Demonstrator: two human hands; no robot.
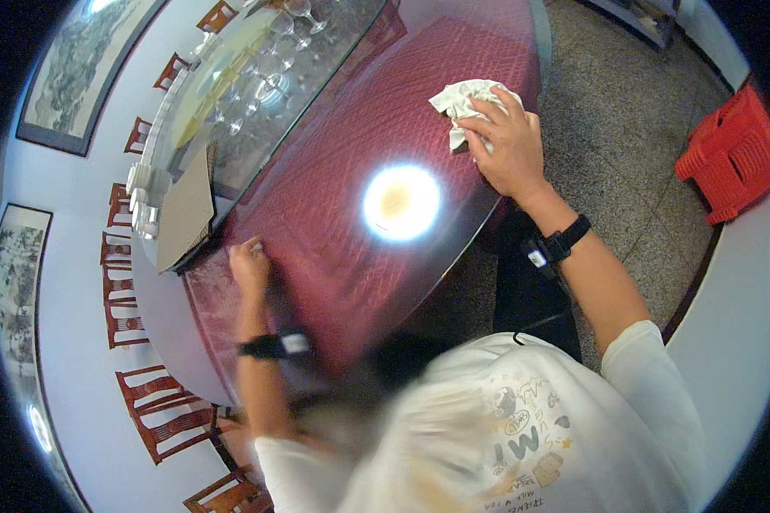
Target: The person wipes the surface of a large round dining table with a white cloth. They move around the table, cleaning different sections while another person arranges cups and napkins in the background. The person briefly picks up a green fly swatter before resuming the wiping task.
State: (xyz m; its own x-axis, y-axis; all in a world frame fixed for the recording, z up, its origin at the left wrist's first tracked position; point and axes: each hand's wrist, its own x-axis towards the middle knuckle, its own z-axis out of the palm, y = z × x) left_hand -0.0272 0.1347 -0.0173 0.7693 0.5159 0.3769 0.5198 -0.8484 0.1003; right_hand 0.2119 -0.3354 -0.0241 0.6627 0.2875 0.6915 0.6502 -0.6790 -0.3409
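Observation:
My right hand (505, 144) grips a crumpled white cloth (471, 96) against the tabletop, near the table's edge on the right. Under it lies a round table's glossy surface (333, 173) over red patterned cloth, with a bright lamp reflection in its middle. On the left, my left hand (250, 261) rests at the table with its fingers curled in; no held object can be made out. Just beyond that hand, a flat grey-brown board or box (186, 211) stands beside the raised glass turntable (321, 96).
Several stemmed glasses (282, 29) stand on the turntable. Stacked white dishes (142, 179) line the table's far side. Wooden chairs (167, 404) stand around the left. At right, stacked red plastic stools (731, 154) sit above the speckled floor (606, 122). Framed pictures (80, 70) hang on the wall.

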